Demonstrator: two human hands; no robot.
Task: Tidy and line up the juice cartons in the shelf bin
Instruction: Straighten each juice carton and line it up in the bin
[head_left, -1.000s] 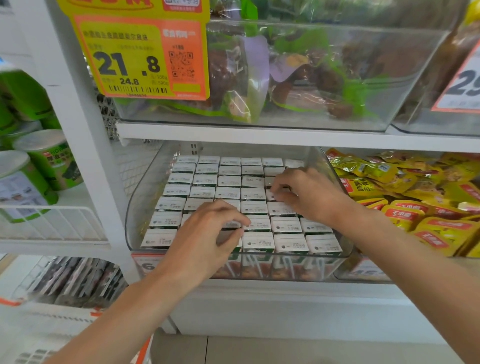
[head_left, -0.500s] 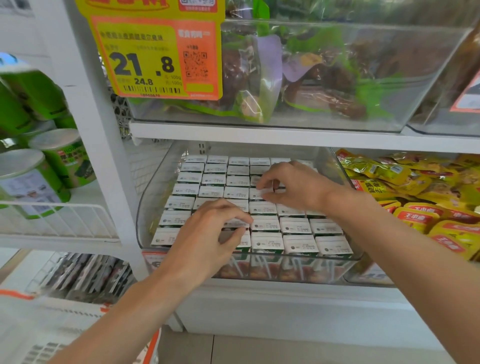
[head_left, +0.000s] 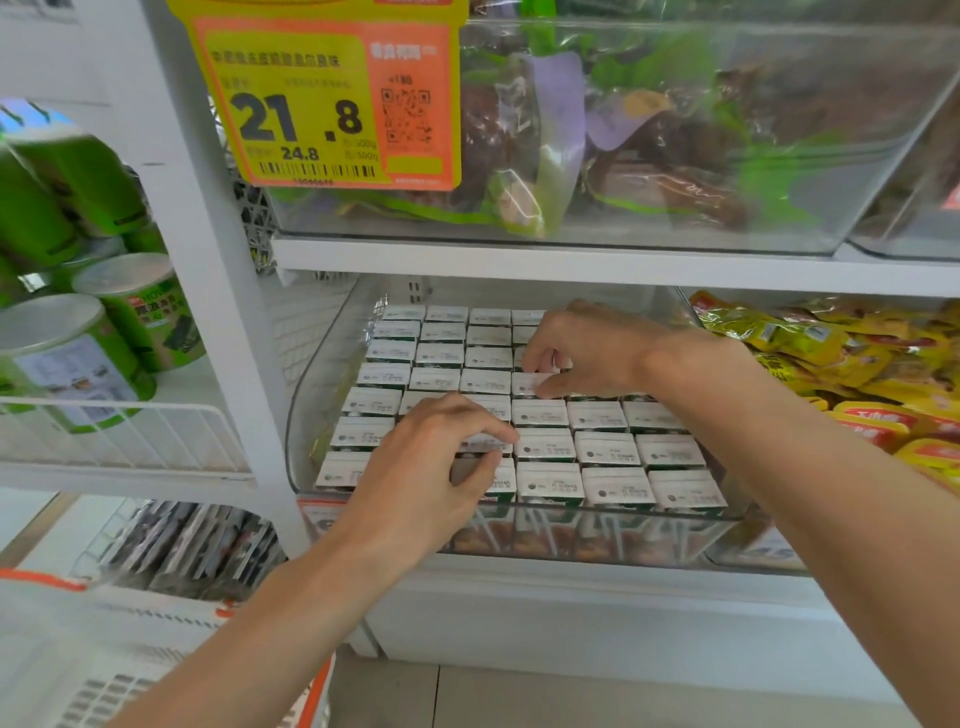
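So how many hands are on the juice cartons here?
2. The left hand grips juice cartons near the front of the bin; the right hand pinches one further back, right of middle. None hidden.

Price tag (head_left: 322, 98) reads 21.8; beneath it, smaller, 24.8.

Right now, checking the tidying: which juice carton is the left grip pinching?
The carton in the second row from front, third from left: only it sits pinched in the left grip.
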